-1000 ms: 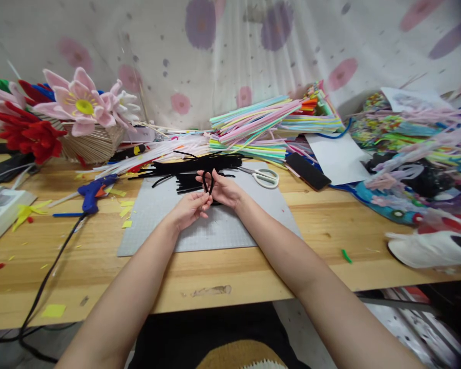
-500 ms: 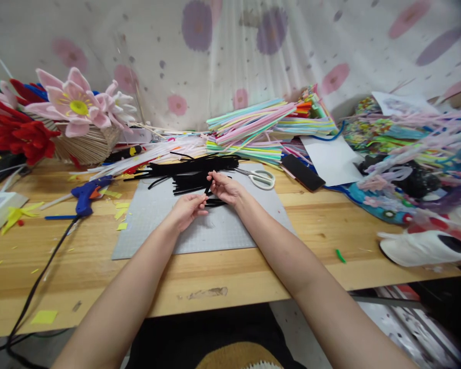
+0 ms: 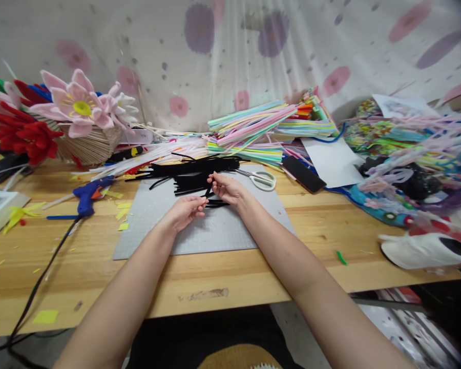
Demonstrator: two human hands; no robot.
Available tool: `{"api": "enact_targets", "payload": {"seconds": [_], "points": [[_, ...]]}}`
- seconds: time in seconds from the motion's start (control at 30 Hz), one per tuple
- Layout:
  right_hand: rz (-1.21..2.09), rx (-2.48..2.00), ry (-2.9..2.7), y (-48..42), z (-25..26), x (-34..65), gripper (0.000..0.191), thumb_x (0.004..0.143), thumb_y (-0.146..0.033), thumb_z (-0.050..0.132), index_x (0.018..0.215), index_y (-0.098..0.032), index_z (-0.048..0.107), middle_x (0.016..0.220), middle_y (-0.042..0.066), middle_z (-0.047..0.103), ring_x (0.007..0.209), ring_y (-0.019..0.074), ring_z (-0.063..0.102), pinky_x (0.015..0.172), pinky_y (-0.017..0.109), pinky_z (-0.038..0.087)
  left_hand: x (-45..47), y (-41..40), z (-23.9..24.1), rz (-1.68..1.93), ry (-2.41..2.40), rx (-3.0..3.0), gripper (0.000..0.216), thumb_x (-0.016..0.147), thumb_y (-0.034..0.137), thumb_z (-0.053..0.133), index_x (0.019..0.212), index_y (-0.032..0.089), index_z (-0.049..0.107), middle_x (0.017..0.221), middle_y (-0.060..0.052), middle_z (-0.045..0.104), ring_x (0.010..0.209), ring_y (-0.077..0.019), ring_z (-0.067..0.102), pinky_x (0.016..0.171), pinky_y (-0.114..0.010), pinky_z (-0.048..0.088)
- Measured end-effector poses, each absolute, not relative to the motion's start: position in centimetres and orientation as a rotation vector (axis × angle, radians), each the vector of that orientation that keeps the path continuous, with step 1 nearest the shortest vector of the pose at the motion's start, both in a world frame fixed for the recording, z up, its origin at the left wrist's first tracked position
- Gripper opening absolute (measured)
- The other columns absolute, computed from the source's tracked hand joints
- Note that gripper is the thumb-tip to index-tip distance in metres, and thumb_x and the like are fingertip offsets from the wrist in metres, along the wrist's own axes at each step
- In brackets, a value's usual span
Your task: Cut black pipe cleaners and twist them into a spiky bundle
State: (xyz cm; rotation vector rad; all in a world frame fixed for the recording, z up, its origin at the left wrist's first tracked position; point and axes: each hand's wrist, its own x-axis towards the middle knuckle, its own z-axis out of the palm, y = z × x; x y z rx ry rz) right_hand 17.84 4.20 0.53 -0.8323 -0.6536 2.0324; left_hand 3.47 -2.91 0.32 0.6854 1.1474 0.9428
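Over a grey cutting mat (image 3: 149, 230), my left hand (image 3: 188, 211) and my right hand (image 3: 226, 188) pinch a short black pipe cleaner (image 3: 209, 190) between them. The left fingers hold its lower end, the right fingers its upper end. Just beyond the hands lies a bundle of long black pipe cleaners (image 3: 169, 168), with a pile of shorter black pieces (image 3: 188, 183) in front of it. A few more black pieces rest on the mat under my right hand. Scissors (image 3: 263, 180) with pale handles lie to the right, their blades partly under the black bundle.
A blue glue gun (image 3: 87, 196) with its cord lies left, near yellow scraps (image 3: 46, 316). Behind are coloured pipe cleaners (image 3: 253, 125) and a pink fuzzy flower (image 3: 79, 105). On the right are a black phone (image 3: 303, 174), white paper (image 3: 332, 164) and a white roll (image 3: 418, 250).
The view has shifted slightly. My left hand has moved a little away from my right, and more of the black pipe cleaner shows between them. Both hands keep their pinch.
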Motion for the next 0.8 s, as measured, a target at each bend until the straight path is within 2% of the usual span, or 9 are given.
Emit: {"api": "enact_targets", "payload": {"seconds": [0.17,0.4,0.67,0.8], "points": [[2.041,-0.868,-0.649,4.4,0.6,17.8,0.023,0.088,-0.01,0.047,0.07,-0.01,0.06,0.061,0.001,0.066,0.044,0.0014,0.054,0.045,0.008,0.048,3.5,-3.0,0.3,0.969,1.198,0.781,0.006,0.069,0.013,0.067,0.065,0.009,0.065,0.06,0.0,0.056,0.048,-0.0025,0.045,0.045,-0.014,0.043],[2.029,-0.896,-0.695,4.3,0.7,17.7,0.017,0.083,-0.009,0.054,0.069,-0.011,0.062,0.062,0.001,0.066,0.045,0.0014,0.053,0.044,0.008,0.045,3.4,-3.0,0.2,0.962,1.22,0.897,0.013,0.06,0.02,0.072,0.059,0.01,0.062,0.054,0.001,0.053,0.047,-0.0049,0.044,0.047,-0.019,0.044],[1.885,-0.884,-0.68,4.4,0.8,17.0,0.02,0.081,-0.006,0.054,0.064,-0.012,0.063,0.061,0.002,0.065,0.047,0.0015,0.051,0.044,0.009,0.041,4.2,-2.8,1.6,0.917,1.309,0.873,0.012,0.062,0.016,0.068,0.054,0.009,0.061,0.048,0.001,0.048,0.042,-0.0044,0.039,0.042,-0.02,0.042],[1.85,-0.891,-0.82,4.8,0.6,17.8,0.017,0.08,-0.011,0.055,0.067,-0.014,0.066,0.066,0.0,0.067,0.049,0.0016,0.052,0.046,0.011,0.04,3.7,-2.6,1.1,1.044,1.31,0.891,0.011,0.064,0.02,0.067,0.064,0.01,0.064,0.048,0.003,0.045,0.044,-0.0051,0.04,0.045,-0.02,0.045]]}}
